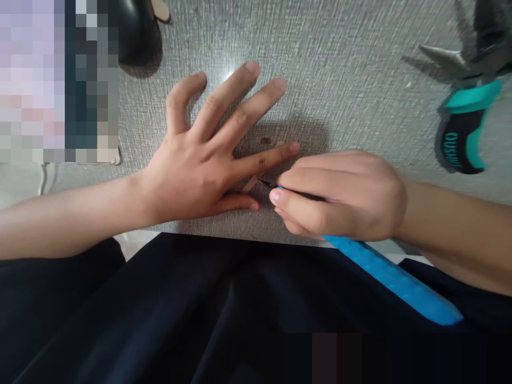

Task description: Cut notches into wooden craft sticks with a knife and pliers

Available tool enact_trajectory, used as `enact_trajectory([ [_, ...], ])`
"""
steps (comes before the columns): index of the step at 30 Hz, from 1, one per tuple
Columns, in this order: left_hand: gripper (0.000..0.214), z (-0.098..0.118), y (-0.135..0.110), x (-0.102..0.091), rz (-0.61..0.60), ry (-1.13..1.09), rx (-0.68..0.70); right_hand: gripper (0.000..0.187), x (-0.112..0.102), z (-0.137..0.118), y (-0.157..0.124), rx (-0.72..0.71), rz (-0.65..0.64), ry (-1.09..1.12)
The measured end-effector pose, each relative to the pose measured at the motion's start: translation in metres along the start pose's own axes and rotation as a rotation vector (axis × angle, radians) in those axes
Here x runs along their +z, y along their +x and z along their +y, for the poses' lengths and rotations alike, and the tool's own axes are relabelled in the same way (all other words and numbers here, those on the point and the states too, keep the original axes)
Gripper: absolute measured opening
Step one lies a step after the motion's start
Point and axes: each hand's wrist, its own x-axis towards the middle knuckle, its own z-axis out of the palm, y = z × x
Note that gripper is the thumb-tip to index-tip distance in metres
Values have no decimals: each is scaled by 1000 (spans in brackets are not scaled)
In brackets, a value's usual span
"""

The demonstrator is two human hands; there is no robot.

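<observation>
Left hand [200, 160] flat on the table [340, 80], fingers spread, forefinger and thumb pinning a small pale strip [252, 184]. Just right of that thumb, right hand [340, 194] curled tight around a blue knife [392, 280], fingers pressed together, dark tip [267, 183] touching the strip. Cut seemingly only begun; strip mostly hidden, so progress hard to judge. Pinning forefinger close to the tip. Beyond the spread fingers, a black object [136, 32]; far right, teal-handled pliers [464, 128], well apart.
</observation>
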Motion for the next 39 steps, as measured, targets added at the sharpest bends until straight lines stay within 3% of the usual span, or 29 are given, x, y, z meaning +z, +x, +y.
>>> enact_trajectory([
  [7, 70, 21, 23, -8, 78, -100, -183, 25, -3, 3, 9, -72, -18, 65],
  [11, 70, 24, 27, -9, 72, -103, -176, 31, -7, -2, 10, -29, -78, 65],
  [20, 68, 11, -3, -7, 23, 27, -41, 35, -13, -1, 12, 1, -91, 125],
  [30, 65, 10, 0, -8, -7, -4, -37, 24, -9, 4, 3, -38, -29, 143],
  [35, 65, 9, -1, -9, -2, 33, -4, 31, -9, 3, 1, -29, -75, 92],
  [39, 67, 8, -2, -8, 15, 25, -3, 28, -7, 5, 2, -59, -43, 104],
])
